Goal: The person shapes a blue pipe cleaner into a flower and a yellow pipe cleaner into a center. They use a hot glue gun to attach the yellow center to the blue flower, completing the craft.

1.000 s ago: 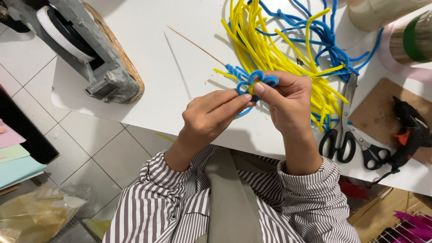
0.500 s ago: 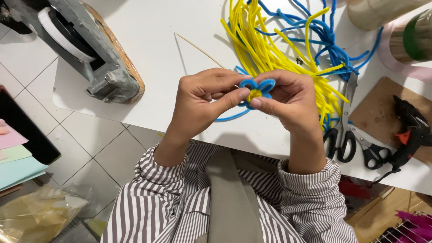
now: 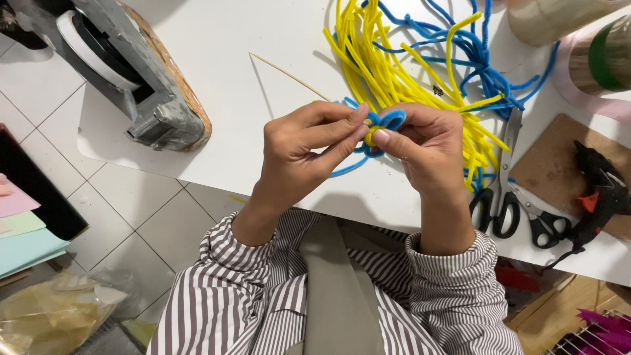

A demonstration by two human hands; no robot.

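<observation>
Both hands, left hand [image 3: 302, 148] and right hand [image 3: 427, 144], pinch a blue-and-yellow pipe-cleaner flower [image 3: 384, 125] above the white desk [image 3: 217, 79]; pale tiled floor [image 3: 125, 210] lies below.

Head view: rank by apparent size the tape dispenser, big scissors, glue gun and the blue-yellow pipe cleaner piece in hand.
1. tape dispenser
2. big scissors
3. glue gun, only a little smaller
4. pipe cleaner piece, partly hidden by fingers
</observation>
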